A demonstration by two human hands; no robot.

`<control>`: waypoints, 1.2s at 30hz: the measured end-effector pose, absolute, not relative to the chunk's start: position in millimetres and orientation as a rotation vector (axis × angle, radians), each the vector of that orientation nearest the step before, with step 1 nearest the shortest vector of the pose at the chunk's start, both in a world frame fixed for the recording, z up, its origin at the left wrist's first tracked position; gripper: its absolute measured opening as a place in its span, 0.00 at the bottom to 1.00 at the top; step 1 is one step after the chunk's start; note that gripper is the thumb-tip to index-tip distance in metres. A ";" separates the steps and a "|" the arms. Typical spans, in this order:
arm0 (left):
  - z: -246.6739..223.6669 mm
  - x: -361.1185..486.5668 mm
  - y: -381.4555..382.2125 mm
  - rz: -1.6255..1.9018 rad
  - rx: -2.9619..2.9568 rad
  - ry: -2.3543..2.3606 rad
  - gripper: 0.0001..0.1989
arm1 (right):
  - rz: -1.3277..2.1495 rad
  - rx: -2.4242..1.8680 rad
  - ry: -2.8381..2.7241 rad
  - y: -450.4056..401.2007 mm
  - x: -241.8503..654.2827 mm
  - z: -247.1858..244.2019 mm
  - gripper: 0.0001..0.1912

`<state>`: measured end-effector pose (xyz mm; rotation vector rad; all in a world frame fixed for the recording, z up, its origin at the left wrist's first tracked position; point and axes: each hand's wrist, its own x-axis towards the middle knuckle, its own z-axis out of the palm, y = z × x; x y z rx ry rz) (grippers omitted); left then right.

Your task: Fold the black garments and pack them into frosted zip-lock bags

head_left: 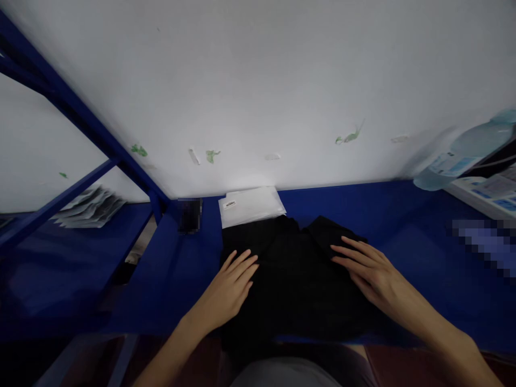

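Note:
A black garment (298, 285) that looks like a pair of shorts lies spread on the blue table (403, 215), its two leg-like ends pointing at the wall. My left hand (236, 282) rests flat on its left side, fingers stretched out. On the right side, my right hand (368, 269) lies with fingers extended over the cloth near the right leg. Neither hand grips the fabric. Just beyond the garment's left leg is a stack of white plastic packets (252, 207) with a small barcode label, partly covered by the black cloth.
A blurred dark object (190, 216) lies left of the packets. Blue metal framing (133, 180) rises at the left, with a pile of grey packets (91, 207) behind it. At the right stand a large clear bottle (463, 153) and a white box (484, 196). A white wall (258, 97) borders the table.

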<state>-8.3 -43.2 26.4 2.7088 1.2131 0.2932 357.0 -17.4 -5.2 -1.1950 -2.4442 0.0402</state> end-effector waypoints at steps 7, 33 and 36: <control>39.3 -9.9 16.5 0.440 2.607 1.257 0.19 | 0.142 -1.179 -2.322 7.9 353.2 1.3 0.18; 14.5 24.2 71.8 0.291 2.927 1.311 0.23 | 0.212 -1.407 -1.984 44.8 344.1 -28.7 0.18; 11.8 32.4 76.0 0.320 2.868 1.459 0.24 | 0.224 -1.404 -1.997 45.0 344.8 -29.9 0.22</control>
